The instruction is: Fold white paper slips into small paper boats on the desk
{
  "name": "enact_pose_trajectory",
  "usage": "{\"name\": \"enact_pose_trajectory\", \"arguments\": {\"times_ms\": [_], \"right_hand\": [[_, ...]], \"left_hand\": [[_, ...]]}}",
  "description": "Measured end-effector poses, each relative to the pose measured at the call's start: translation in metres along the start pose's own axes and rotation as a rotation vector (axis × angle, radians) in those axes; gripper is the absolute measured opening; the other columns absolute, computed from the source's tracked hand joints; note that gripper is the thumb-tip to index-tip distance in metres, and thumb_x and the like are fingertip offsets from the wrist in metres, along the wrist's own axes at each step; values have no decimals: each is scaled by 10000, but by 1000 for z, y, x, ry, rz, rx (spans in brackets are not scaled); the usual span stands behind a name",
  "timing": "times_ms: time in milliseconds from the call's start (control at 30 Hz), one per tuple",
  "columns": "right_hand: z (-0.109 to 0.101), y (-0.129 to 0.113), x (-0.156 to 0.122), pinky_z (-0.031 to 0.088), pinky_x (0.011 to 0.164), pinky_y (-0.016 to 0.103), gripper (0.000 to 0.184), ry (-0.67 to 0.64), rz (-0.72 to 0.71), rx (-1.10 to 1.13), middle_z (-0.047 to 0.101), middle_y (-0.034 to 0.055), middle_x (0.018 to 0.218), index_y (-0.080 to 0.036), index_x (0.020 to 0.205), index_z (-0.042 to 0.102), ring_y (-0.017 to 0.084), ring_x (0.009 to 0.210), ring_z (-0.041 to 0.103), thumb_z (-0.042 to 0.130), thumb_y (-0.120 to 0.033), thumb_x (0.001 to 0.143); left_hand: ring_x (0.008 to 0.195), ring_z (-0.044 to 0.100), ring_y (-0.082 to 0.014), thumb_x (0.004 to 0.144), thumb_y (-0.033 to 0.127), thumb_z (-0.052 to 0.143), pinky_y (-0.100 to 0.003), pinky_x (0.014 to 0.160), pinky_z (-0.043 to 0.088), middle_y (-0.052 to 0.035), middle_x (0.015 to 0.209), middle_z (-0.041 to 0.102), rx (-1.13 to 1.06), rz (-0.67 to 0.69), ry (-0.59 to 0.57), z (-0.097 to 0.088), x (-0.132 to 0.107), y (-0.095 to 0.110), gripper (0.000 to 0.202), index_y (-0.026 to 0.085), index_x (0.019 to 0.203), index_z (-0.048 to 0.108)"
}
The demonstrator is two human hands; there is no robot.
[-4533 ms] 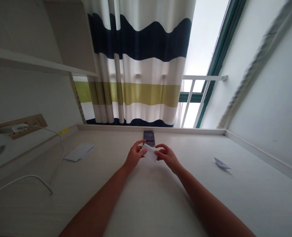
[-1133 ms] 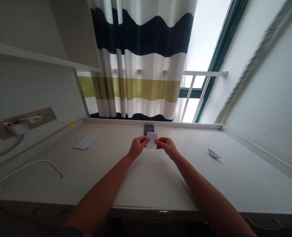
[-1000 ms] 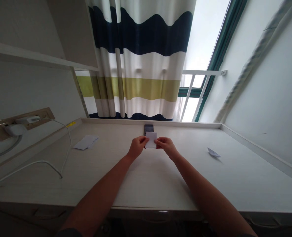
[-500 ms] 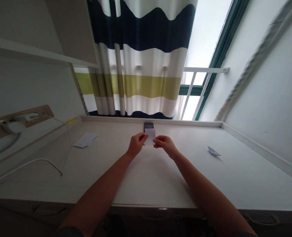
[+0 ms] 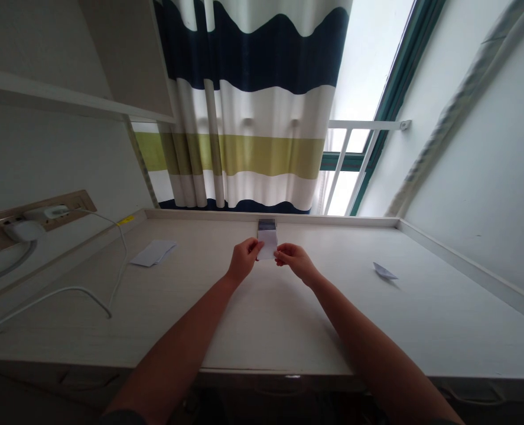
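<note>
Paper (image 5: 267, 244) sits upright between our hands: we pinch it in our closed left grip (image 5: 244, 260) and closed right grip (image 5: 293, 258), just before the phone (image 5: 266, 225) at the surface's (image 5: 208, 319) back edge.

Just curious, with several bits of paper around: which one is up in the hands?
The white slip between the left hand and right hand; the loose sheets and folded piece lie on the desk.

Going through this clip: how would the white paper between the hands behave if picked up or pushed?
The paper looks thin, so it is probably light and floppy. Held at its edges by the left hand and right hand, it seems easy to pinch. Pushed loose on the desk, it would likely slide easily.
</note>
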State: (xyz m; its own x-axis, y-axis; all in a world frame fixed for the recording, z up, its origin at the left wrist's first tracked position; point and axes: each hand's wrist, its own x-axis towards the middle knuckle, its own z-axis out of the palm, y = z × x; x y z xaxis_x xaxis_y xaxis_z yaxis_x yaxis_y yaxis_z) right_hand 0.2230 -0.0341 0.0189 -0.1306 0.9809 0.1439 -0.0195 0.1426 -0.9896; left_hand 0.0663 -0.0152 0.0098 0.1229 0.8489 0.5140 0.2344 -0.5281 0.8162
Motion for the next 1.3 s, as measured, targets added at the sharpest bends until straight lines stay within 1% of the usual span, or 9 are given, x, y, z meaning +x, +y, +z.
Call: {"name": "enact_pose_trajectory", "arguments": {"times_ms": [133, 233, 400, 500, 667, 900, 1033, 1200, 1300], "right_hand": [[-3, -2, 0, 433, 593, 273, 231, 73, -27, 43, 576, -17, 562, -146, 672, 595, 92, 537, 513, 670, -341, 575], [-5, -1, 1, 425, 587, 272, 235, 118, -43, 68, 571, -18, 546, -145, 645, 596, 96, 534, 506, 685, -340, 549], [-5, -1, 1, 411, 552, 258, 217, 129, -51, 58, 563, -20, 522, -150, 601, 587, 99, 521, 505, 689, -332, 539], [-5, -3, 0, 416, 557, 258, 210, 125, -52, 68, 574, -14, 550, -154, 597, 588, 103, 539, 512, 686, -332, 543], [-6, -5, -1, 428, 590, 271, 230, 123, -52, 94, 614, 7, 647, -163, 686, 611, 119, 601, 541, 684, -332, 549], [-8, -1, 2, 386, 536, 241, 188, 170, -125, 71, 572, -19, 543, -164, 613, 591, 101, 540, 507, 678, -320, 555], [-8, -4, 1, 390, 536, 243, 196, 164, -110, 75, 574, -15, 554, -161, 617, 592, 102, 543, 506, 673, -331, 563], [-7, -7, 0, 411, 565, 254, 222, 188, -103, 116, 599, -2, 632, -170, 672, 604, 110, 585, 523, 680, -338, 549], [-8, -6, 1, 402, 547, 246, 198, 205, -131, 99, 578, -14, 584, -173, 623, 588, 105, 563, 513, 681, -330, 545]], "left_hand": [[471, 457, -86, 732, 387, 505, -189, 433, 377, 23, 525, 476, -55, -45, -78, 2, 0, -1, 261, 148, 630, 511], [476, 467, -86, 732, 385, 508, -189, 435, 378, 18, 537, 493, -93, -57, -114, 3, -1, 0, 258, 143, 644, 517], [467, 468, -87, 721, 385, 521, -193, 431, 378, 18, 524, 489, -127, -81, -125, 3, -1, 1, 262, 138, 635, 518], [467, 466, -86, 720, 390, 521, -193, 432, 376, 20, 520, 483, -146, -69, -130, 4, 0, 0, 268, 139, 627, 514], [461, 458, -82, 714, 401, 524, -192, 430, 363, 25, 513, 479, -140, -58, -137, 4, -1, -1, 280, 140, 612, 509], [447, 442, -77, 710, 387, 531, -190, 424, 345, 30, 495, 473, -157, -86, -158, 5, -1, 0, 272, 139, 601, 505], [449, 447, -78, 712, 378, 532, -191, 425, 356, 27, 498, 474, -157, -93, -159, 5, -2, 3, 264, 136, 610, 509], [455, 447, -75, 709, 375, 536, -184, 419, 365, 27, 503, 471, -167, -87, -183, 6, -3, 4, 269, 141, 585, 490], [447, 442, -72, 706, 374, 539, -181, 417, 361, 30, 493, 464, -166, -85, -187, 6, -3, 4, 276, 142, 569, 480]]}}
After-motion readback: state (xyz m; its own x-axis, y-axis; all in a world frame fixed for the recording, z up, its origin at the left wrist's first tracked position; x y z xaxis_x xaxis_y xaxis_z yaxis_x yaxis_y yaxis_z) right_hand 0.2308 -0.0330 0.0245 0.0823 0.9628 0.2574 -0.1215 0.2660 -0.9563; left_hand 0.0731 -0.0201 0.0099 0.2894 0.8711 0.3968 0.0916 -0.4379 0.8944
